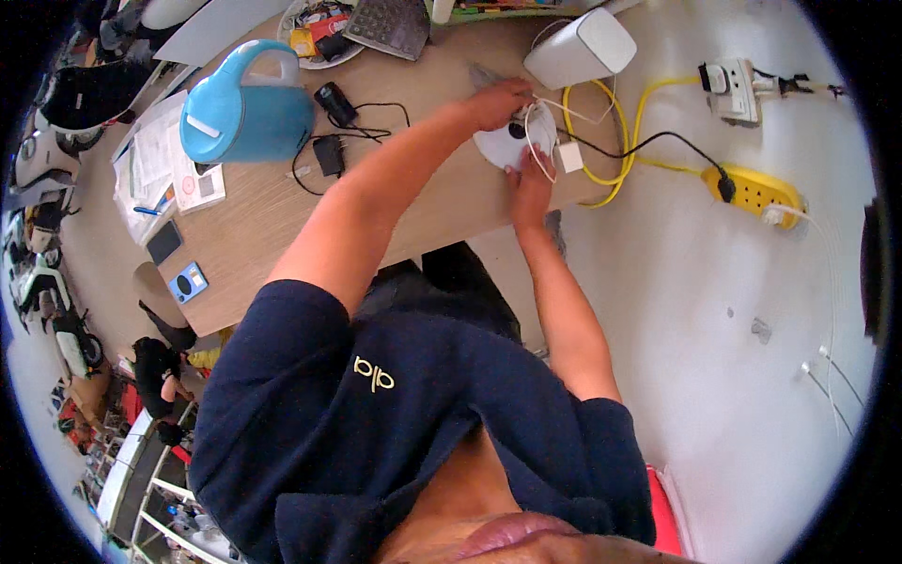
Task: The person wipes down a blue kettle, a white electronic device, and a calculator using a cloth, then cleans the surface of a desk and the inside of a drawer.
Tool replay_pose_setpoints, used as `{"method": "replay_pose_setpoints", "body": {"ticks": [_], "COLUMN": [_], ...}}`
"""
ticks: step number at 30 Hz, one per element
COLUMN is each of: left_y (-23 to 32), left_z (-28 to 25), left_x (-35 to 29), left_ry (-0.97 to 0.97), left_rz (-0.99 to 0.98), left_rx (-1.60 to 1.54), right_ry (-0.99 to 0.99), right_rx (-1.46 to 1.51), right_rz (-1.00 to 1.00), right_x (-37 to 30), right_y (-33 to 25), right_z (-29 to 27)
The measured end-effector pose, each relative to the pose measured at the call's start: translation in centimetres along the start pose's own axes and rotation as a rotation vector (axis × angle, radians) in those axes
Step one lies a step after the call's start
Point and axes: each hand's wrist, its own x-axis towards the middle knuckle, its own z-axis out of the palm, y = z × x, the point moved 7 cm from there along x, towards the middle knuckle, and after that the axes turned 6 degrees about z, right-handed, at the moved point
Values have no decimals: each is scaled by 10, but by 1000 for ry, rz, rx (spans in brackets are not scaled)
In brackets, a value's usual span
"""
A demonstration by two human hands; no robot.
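I have the left hand (502, 103) at the far edge of a round white base (496, 150), its fingers bent beside a loop of white cord (528, 130); whether they pinch anything, I cannot tell from here. The right hand (533, 188) sits at the near edge, fingertips against the base, its grip unclear to me. The base is at the right end of the table (451, 202), near a white box (573, 56). I see a blue kettle (268, 122) farther left.

Left hand (503, 103), right hand (533, 188) at white round base (501, 148) on wood-toned table (442, 202); blue kettle (258, 117) further left.
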Motion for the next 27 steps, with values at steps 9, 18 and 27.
{"method": "replay_pose_setpoints", "body": {"ticks": [9,18,27], "left_y": [8,46,37], "left_z": [13,-4,-90], "left_x": [26,-124,-151], "left_ry": [231,276,30], "left_rz": [-134,-286,-876], "left_rx": [-23,87,-663], "right_ry": [-4,-33,-102], "right_rx": [-25,20,72], "right_rz": [-50,-20,-49], "right_x": [0,-3,-11], "right_y": [-4,-7,-4], "right_z": [2,6,-4]}}
